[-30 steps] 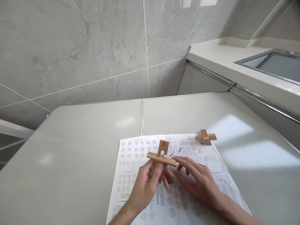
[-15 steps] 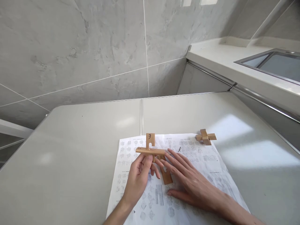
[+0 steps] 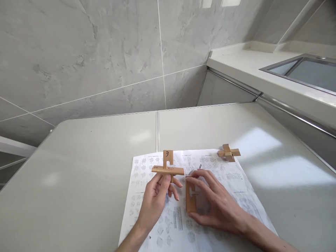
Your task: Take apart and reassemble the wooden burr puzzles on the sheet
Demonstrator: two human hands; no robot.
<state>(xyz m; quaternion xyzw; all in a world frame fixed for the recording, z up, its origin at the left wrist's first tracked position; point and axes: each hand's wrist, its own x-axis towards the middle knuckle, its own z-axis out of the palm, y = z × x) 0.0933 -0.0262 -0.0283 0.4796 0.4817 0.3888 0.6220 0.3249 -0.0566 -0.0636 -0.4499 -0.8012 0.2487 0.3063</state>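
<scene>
My left hand (image 3: pixel 154 199) is closed on two crossed wooden puzzle pieces (image 3: pixel 168 168), held upright above the sheet; the vertical piece bears a handwritten mark. Just to the right, my right hand (image 3: pixel 212 204) curls over a third notched wooden piece (image 3: pixel 190 199) that stands on its edge on the printed instruction sheet (image 3: pixel 147 175), thumb at its near end and fingers at its far end. An assembled wooden cross puzzle (image 3: pixel 229 153) rests at the sheet's far right corner, apart from both hands.
The sheet lies on a pale grey table (image 3: pixel 91 164) with a seam down its middle. Grey tiled wall (image 3: pixel 105 52) rises behind it. A white counter (image 3: pixel 252 66) with a steel sink (image 3: pixel 307 71) stands at the right, higher than the table.
My left hand carried the crossed pieces to the left and turned them more upright. My right hand came down on the loose piece on the sheet and tipped it up onto its edge.
</scene>
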